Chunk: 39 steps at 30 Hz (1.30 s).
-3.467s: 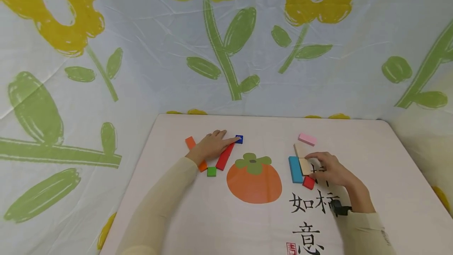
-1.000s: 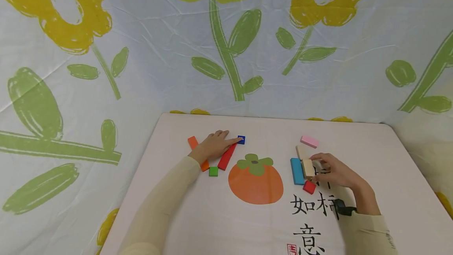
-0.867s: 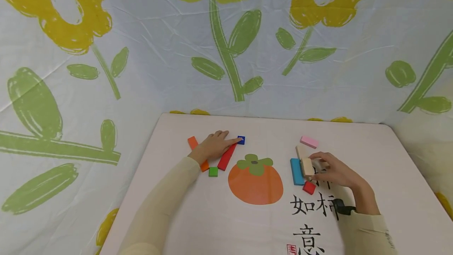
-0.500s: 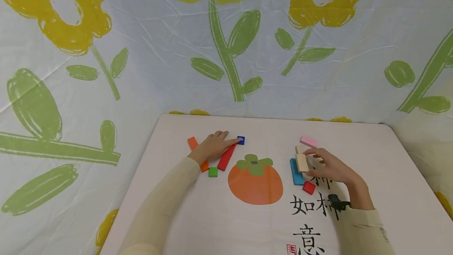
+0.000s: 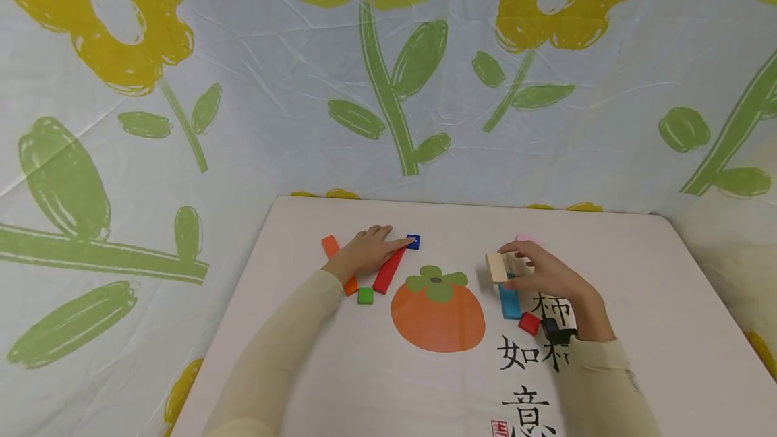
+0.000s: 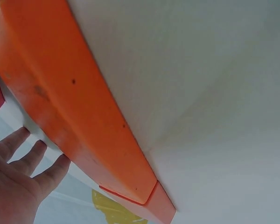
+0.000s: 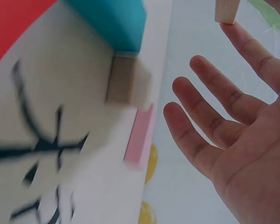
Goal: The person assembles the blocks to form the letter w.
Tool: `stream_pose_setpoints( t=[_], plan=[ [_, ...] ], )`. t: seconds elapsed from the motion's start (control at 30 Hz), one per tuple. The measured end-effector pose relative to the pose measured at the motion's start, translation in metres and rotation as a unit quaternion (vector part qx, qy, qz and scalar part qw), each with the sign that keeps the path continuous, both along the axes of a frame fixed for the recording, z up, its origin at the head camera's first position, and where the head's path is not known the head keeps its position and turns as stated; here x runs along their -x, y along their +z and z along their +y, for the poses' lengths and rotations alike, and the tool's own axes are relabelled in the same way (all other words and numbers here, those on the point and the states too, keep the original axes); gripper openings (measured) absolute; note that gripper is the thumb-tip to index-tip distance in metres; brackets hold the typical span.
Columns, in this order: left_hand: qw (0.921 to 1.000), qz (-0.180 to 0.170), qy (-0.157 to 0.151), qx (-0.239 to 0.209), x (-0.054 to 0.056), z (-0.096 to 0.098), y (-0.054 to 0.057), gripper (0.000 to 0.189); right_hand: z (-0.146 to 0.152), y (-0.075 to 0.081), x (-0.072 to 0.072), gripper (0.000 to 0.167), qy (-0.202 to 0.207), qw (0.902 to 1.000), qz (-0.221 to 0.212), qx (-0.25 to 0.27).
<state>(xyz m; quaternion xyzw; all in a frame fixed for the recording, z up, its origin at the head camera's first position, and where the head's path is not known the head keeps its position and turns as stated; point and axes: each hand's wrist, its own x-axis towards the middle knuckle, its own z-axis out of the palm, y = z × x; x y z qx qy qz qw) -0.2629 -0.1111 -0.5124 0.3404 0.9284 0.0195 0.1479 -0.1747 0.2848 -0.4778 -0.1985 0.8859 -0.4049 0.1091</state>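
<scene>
Between thumb and index finger, my right hand (image 5: pixel 543 272) pinches a plain wooden block (image 5: pixel 496 268), raised above the table. The right wrist view shows the other fingers spread away from this block (image 7: pixel 227 10). Beneath lie a light-blue block (image 5: pixel 510 302), a small red block (image 5: pixel 529 323) and a second wooden block (image 7: pixel 122 79), which my hand mostly hides in the head view. My left hand (image 5: pixel 364 253) lies palm down over the orange bar (image 5: pixel 330 246), its index finger straight along the red bar (image 5: pixel 388 274) to a small blue block (image 5: pixel 413 242).
A green block (image 5: pixel 365 296) sits between the lower ends of the orange and red bars. Partly behind my right hand is a pink block (image 5: pixel 523 238). The tabletop (image 5: pixel 340 369) bears a printed persimmon (image 5: pixel 437 319) and black characters. A flowered cloth (image 5: pixel 273 120) hangs behind.
The wooden block beside the light-blue one has been lifted by my right hand and carried left and away from me, over the second wooden block. My left hand stays put.
</scene>
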Motion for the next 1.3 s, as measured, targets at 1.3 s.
stream_pose_setpoints(
  t=[1.3],
  plan=[
    [0.9997,0.017,-0.001,0.02,0.002,0.0,-0.003,0.053,-0.114,-0.031,0.075,0.057,0.044,0.9979,0.005,-0.047]
  ],
)
